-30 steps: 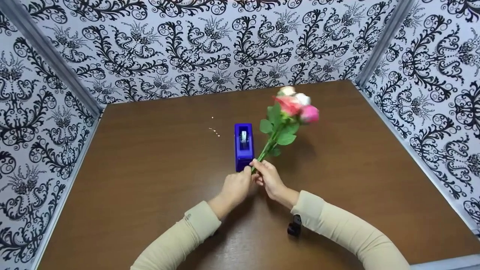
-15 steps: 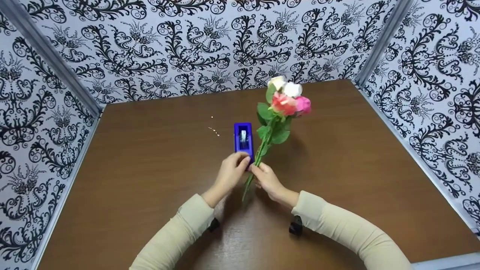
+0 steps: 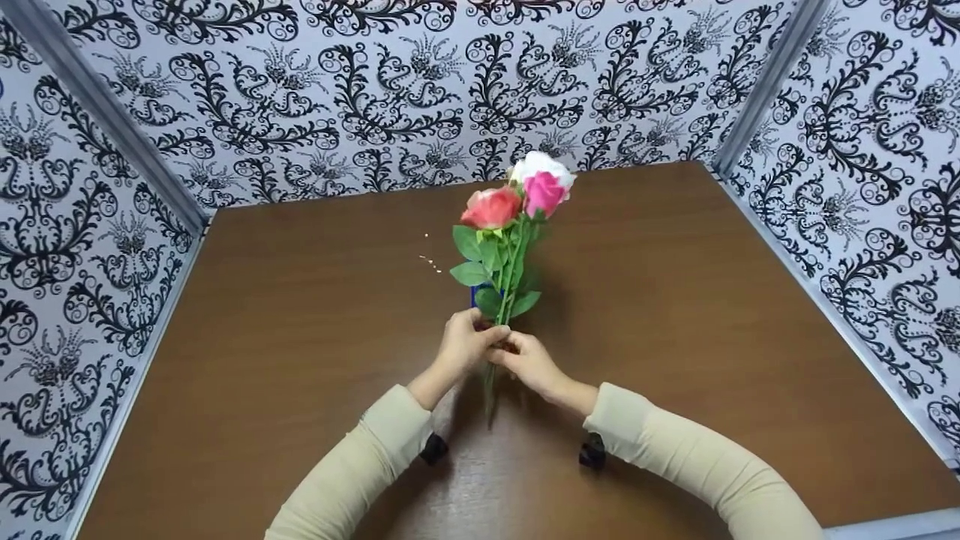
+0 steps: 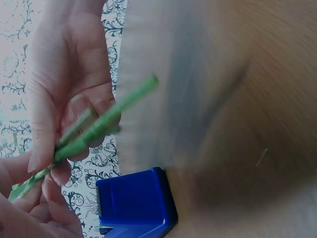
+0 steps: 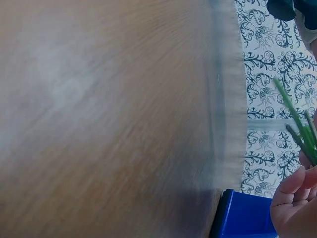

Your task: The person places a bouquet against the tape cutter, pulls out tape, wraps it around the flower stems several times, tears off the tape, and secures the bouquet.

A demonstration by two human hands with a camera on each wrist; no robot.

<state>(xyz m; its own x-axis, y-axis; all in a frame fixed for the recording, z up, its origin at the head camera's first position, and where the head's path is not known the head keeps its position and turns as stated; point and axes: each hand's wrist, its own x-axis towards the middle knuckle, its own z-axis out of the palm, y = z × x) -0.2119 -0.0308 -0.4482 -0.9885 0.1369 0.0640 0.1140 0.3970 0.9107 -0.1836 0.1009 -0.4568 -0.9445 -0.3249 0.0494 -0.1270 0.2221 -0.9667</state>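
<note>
A bunch of roses (image 3: 491, 208), with coral, pink and white blooms and green leaves, stands upright between my two hands. My left hand (image 3: 459, 346) has its thumb across the stems (image 4: 94, 130) just under the leaves. From the other side, my right hand (image 3: 536, 364) pinches them a little lower, its fingertips meeting those of the left. Bare stem ends stick out below both hands. Behind the leaves in the head view, a blue tape dispenser (image 4: 131, 201) is mostly hidden; the right wrist view shows part of the dispenser (image 5: 247, 215) too. Any tape between the fingers cannot be made out.
The brown wooden table (image 3: 300, 360) is walled by patterned black and white panels (image 3: 390, 90) on the back and sides. A few tiny pale bits (image 3: 430, 262) lie left of the dispenser.
The roses have swung left and now stand in front of the dispenser. My left hand gripped the stems, then went to the dispenser's near end, and is now back at the stems.
</note>
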